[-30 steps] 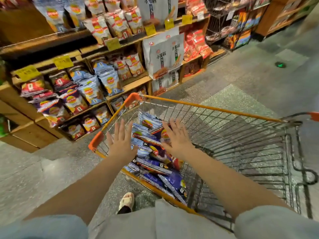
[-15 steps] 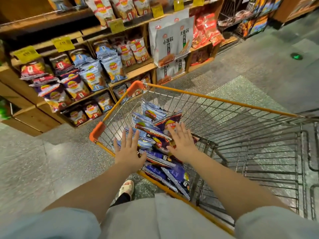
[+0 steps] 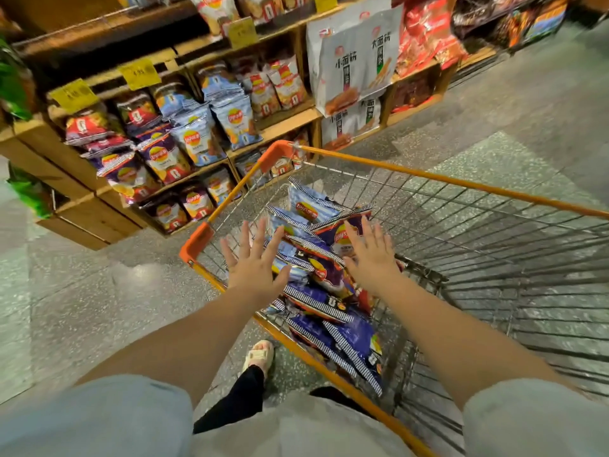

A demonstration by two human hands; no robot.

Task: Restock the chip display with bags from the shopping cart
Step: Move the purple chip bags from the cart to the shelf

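Orange trim on the shopping cart (image 3: 428,174) is right up against the wooden chip display (image 3: 283,122), which I'd guess is so bags only need a short swing across. Both hands are out over the pile of chip bags (image 3: 316,258) at the near end of the basket: left hand (image 3: 255,265) with all 5 fingers spread wide and straight, right hand (image 3: 370,255) the same, palms down, neither one gripping anything yet. Looks like the reach-in just before grabbing, probably 2 bags at once. Pile is mostly blue and purple bags with striped top seals, red-and-yellow round logo, looks like Lay's but the lettering is too blurry to swear by. Yellow price tags (image 3: 140,73) hang on the shelf edges, 1 maybe says 4.99. Big white bags (image 3: 354,57) farther along carry Chinese writing, I can't make it out reliably.
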